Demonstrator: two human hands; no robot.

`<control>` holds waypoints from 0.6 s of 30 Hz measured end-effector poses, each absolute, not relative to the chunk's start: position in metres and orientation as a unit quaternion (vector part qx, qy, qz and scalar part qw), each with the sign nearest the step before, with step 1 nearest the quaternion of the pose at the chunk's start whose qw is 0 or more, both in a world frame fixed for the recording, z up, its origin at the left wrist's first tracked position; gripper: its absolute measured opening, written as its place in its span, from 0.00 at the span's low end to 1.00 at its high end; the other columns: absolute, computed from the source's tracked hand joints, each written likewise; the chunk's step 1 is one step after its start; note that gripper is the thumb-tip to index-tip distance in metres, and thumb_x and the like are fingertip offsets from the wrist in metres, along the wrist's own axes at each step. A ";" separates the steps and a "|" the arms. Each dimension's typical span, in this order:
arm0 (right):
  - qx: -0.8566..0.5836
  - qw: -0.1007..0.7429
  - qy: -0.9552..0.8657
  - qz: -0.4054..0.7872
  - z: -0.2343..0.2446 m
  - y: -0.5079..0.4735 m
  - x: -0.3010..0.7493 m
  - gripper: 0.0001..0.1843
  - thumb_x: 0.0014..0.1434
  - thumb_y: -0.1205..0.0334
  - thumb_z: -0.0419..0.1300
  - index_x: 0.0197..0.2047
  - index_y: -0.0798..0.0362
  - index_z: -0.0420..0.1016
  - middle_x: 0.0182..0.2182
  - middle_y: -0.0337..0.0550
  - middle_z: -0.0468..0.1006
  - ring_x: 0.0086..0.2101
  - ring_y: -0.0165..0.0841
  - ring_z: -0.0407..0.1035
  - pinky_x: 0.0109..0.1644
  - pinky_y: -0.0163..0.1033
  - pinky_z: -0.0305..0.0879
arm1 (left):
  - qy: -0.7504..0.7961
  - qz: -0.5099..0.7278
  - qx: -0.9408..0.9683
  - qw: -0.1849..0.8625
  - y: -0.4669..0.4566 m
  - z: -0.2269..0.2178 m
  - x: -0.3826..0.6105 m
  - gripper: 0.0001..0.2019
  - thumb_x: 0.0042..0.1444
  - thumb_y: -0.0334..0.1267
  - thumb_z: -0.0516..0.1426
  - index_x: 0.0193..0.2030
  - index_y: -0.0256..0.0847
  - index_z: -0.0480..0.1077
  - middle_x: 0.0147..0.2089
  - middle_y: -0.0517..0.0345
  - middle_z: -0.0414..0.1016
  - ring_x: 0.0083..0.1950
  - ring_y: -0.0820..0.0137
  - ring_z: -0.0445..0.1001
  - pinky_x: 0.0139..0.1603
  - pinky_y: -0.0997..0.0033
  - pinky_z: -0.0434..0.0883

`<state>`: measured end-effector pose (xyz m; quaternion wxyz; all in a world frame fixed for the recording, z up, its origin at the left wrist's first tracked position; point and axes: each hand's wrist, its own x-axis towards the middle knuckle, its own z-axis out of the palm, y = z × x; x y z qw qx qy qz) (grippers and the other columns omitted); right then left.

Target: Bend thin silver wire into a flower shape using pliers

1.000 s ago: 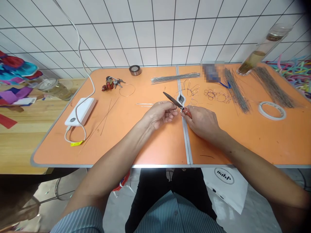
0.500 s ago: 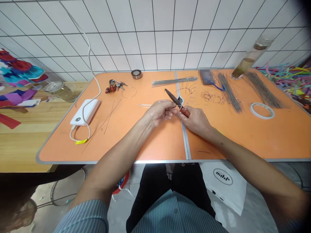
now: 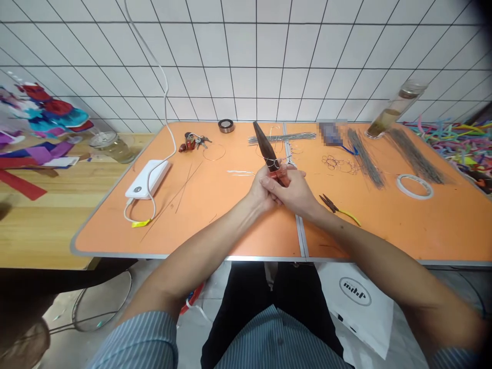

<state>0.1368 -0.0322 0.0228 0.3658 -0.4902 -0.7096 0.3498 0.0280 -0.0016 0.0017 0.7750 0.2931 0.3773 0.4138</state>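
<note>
My two hands meet over the seam of the orange table (image 3: 230, 230). My right hand (image 3: 295, 195) is closed round the reddish handle of a dark tapered tool (image 3: 265, 148), whose tip points up and away. A thin wire loop (image 3: 272, 163) sits round the tool just above my fingers. My left hand (image 3: 260, 190) is closed against the handle from the left and pinches the wire there. Its fingers overlap those of the right hand.
Yellow-handled pliers (image 3: 340, 207) lie just right of my right wrist. Farther off are a white power bank (image 3: 148, 178) with its cable, keys (image 3: 194, 140), a dark tape roll (image 3: 226, 125), straight wire bundles (image 3: 282, 137), bent wire flowers (image 3: 340, 163), a white tape ring (image 3: 414, 185) and a bottle (image 3: 392, 110).
The tool has swung from lying across the table to pointing up and away. My hands have closed together around its handle. The pliers have come into sight beside my right wrist.
</note>
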 end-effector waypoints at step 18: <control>-0.488 0.457 -0.607 0.430 -0.011 -0.026 0.133 0.33 0.52 0.27 0.76 0.32 0.50 0.79 0.31 0.47 0.85 0.38 0.45 0.83 0.46 0.47 0.76 | 0.314 0.504 0.169 0.787 -0.008 -0.022 0.046 0.15 0.52 0.43 0.58 0.37 0.34 0.81 0.34 0.41 0.85 0.47 0.50 0.87 0.44 0.62 0.80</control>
